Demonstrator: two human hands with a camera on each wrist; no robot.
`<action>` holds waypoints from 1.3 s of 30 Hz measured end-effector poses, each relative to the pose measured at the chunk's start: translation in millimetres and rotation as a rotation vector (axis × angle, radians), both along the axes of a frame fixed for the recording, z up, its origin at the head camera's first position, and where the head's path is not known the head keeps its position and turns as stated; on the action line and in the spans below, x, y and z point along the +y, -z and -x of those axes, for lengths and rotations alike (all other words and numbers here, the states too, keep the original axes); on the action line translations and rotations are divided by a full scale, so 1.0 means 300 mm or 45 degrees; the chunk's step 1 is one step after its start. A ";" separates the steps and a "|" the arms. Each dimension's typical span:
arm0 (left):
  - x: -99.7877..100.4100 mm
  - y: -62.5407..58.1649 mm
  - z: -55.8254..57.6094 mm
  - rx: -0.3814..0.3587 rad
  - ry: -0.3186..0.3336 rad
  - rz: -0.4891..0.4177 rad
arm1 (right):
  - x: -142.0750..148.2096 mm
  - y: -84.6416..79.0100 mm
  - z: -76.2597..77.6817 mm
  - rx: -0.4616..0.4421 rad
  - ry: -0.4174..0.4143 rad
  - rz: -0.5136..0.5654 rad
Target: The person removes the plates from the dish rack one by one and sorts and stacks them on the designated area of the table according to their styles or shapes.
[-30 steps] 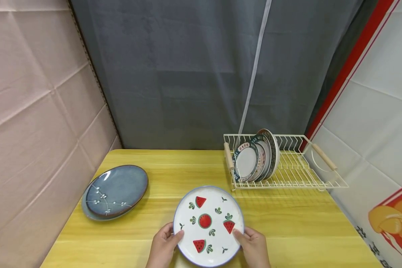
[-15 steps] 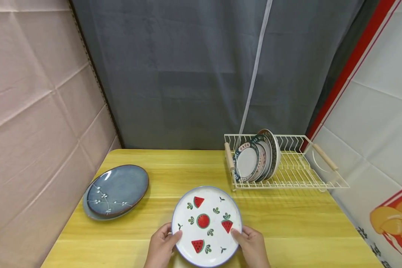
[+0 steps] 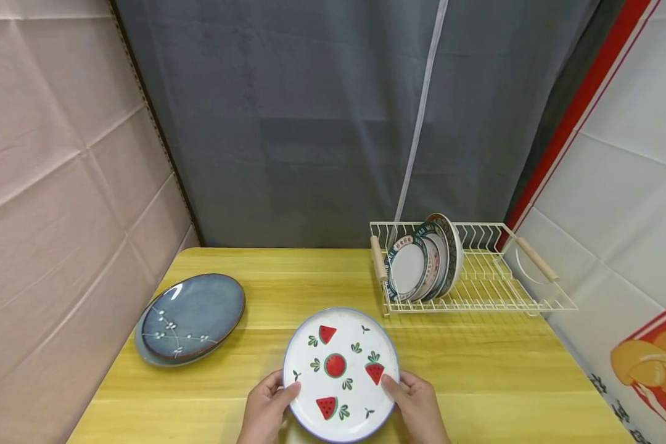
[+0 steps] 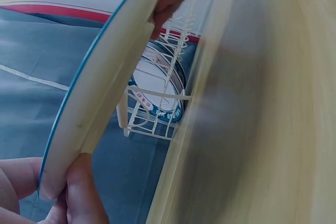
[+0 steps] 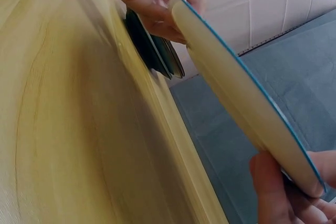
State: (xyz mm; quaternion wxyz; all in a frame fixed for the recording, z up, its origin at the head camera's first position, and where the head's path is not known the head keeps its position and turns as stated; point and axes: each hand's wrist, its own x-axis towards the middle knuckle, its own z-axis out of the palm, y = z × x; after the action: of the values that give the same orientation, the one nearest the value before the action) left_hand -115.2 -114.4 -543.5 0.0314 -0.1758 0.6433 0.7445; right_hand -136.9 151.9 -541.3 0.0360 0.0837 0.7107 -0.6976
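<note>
A round white plate (image 3: pixel 361 345) with a blue rim and painted watermelon slices and leaves is held up above the table near its front. My left hand (image 3: pixel 266 407) pinches its left edge, thumb on the face and fingers behind. On the opposite edge my right hand (image 3: pixel 419 407) grips it the same way. Both wrist views show the plate's pale underside (image 4: pixel 100 87), raised off the wood, with fingertips (image 5: pixel 266 174) pressed against it. Two blue-grey plates lie stacked at the left, the upper blue plate (image 3: pixel 211 308) bearing a white blossom pattern.
A cream wire dish rack (image 3: pixel 494 290) with wooden handles stands at the back right of the wooden table (image 3: pixel 288 277). Several patterned plates (image 3: pixel 409 268) and a bowl (image 3: pixel 454 259) lean upright in its left part. A grey curtain (image 3: pixel 311 135) hangs behind, with cloth walls on both sides.
Both hands and the white plate have shifted slightly to the left. The grip is the same, and the stacked plates and rack stay put.
</note>
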 end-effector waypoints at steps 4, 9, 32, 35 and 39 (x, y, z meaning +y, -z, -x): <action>0.004 -0.004 -0.005 -0.009 -0.026 -0.013 | 0.002 -0.007 0.001 -0.014 -0.024 0.036; 0.007 -0.008 -0.006 -0.007 -0.053 -0.014 | 0.002 -0.007 0.002 -0.033 -0.053 0.030; -0.019 -0.026 0.020 0.038 -0.311 -0.111 | 0.066 -0.020 -0.006 0.058 -0.082 0.094; -0.046 -0.035 0.026 0.043 -0.355 -0.129 | 0.074 -0.020 -0.005 0.060 -0.076 0.076; -0.092 -0.049 0.032 0.041 -0.414 -0.164 | 0.082 -0.019 -0.007 0.061 -0.077 0.076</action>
State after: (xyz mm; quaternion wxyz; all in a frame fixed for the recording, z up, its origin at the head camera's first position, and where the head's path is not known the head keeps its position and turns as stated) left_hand -125.0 -141.9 -529.0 -0.0887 -0.2631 0.5578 0.7822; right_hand -134.7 176.5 -535.6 0.0425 0.0442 0.6925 -0.7188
